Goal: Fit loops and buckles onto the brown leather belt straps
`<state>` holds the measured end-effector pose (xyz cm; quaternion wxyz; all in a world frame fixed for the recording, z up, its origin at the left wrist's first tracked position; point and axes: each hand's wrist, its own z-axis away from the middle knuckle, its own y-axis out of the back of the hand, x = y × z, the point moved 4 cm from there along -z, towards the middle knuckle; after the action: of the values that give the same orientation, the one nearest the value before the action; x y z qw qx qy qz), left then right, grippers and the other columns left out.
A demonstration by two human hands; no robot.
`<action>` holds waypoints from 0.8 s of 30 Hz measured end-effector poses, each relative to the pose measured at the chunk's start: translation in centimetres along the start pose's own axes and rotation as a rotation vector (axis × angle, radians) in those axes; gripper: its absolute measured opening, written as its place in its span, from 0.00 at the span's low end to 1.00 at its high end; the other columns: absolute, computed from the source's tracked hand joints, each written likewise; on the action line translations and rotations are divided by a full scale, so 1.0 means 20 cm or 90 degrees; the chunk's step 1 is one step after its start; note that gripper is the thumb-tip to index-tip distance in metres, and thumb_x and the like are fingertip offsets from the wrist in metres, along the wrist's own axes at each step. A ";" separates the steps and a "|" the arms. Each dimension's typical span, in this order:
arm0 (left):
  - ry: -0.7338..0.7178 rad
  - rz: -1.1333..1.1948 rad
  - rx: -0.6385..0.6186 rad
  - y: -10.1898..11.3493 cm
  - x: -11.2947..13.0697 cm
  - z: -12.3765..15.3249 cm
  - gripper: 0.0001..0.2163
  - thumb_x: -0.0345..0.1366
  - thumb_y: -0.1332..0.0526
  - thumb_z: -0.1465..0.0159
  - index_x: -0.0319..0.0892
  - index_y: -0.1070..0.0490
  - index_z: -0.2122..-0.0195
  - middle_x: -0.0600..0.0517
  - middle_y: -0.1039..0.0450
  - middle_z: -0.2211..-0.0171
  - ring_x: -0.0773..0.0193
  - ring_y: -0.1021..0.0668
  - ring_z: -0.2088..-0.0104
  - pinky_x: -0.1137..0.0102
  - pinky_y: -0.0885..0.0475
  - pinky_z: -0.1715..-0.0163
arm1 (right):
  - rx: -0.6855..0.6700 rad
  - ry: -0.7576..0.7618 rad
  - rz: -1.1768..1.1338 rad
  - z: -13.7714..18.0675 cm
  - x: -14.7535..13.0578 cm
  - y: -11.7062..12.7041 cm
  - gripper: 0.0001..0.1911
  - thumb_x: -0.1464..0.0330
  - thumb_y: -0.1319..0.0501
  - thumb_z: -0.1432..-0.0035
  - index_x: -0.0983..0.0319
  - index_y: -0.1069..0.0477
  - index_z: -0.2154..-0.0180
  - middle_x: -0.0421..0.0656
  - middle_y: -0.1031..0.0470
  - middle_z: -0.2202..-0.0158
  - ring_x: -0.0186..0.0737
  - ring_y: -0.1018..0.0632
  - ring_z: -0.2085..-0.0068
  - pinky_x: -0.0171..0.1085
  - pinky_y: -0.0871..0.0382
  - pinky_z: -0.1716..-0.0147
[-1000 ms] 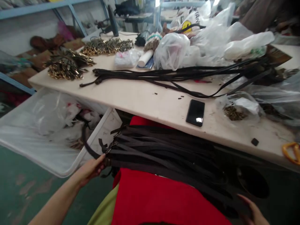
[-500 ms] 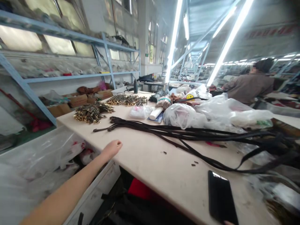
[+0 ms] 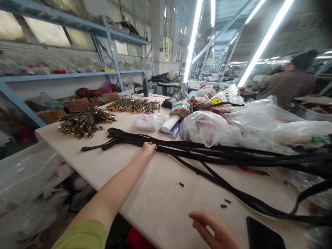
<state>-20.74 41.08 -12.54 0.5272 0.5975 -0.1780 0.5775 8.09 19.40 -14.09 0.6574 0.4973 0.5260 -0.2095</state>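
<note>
Long black straps (image 3: 220,157) run in a loose bundle across the table from left to right. My left hand (image 3: 149,148) is on the near side of the bundle, its fingers curled closed around a strap. How many straps it grips is hidden. At the bottom of the view, my right hand (image 3: 215,228) is over the table with nothing in it, thumb and fingers apart. A black phone (image 3: 264,233) lies just to its right. Small black scraps (image 3: 224,204) are scattered between my right hand and the straps.
Piles of short straps with gold-coloured metal ends (image 3: 84,122) lie at the table's far left. Behind the bundle are a clear packet (image 3: 149,121), a white roll (image 3: 170,123) and plastic bags (image 3: 210,128). A person (image 3: 290,83) is at the far right.
My left hand has moved forward and right from the table's near edge onto the straps. My right hand has come into view beside the phone. The camera view has shifted slightly.
</note>
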 end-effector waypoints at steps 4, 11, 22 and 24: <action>0.095 0.137 -0.043 -0.02 -0.01 0.09 0.13 0.40 0.46 0.36 0.36 0.34 0.56 0.49 0.30 0.64 0.67 0.26 0.69 0.69 0.27 0.71 | 0.054 -0.144 -0.256 -0.24 -0.04 -0.04 0.26 0.51 0.43 0.51 0.65 0.30 0.59 0.47 0.27 0.69 0.40 0.27 0.68 0.39 0.32 0.65; 0.179 0.335 -0.145 0.00 0.11 0.27 0.11 0.39 0.44 0.37 0.36 0.32 0.61 0.51 0.29 0.67 0.69 0.26 0.72 0.71 0.28 0.73 | -0.008 -0.103 -0.308 -0.21 -0.20 -0.16 0.24 0.54 0.40 0.52 0.66 0.30 0.61 0.44 0.28 0.72 0.36 0.29 0.70 0.37 0.35 0.66; 0.179 0.663 -0.290 0.03 0.00 0.97 0.04 0.30 0.42 0.42 0.36 0.32 0.73 0.53 0.29 0.80 0.70 0.25 0.79 0.78 0.32 0.82 | 0.146 -0.288 -1.098 -0.31 -0.30 -0.06 0.16 0.61 0.53 0.35 0.62 0.31 0.63 0.40 0.25 0.61 0.35 0.25 0.57 0.38 0.30 0.57; 0.173 0.730 -0.330 0.03 0.04 1.02 0.02 0.28 0.41 0.43 0.36 0.30 0.69 0.53 0.28 0.78 0.70 0.25 0.79 0.77 0.31 0.81 | 0.227 -0.265 -1.109 -0.27 -0.40 0.02 0.12 0.70 0.53 0.35 0.63 0.31 0.64 0.38 0.24 0.67 0.32 0.23 0.64 0.34 0.27 0.63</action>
<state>-10.69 24.11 -6.97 0.2803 0.1822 -0.5345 0.7762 2.96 22.34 -6.36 0.2615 -0.0296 0.5458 -0.7955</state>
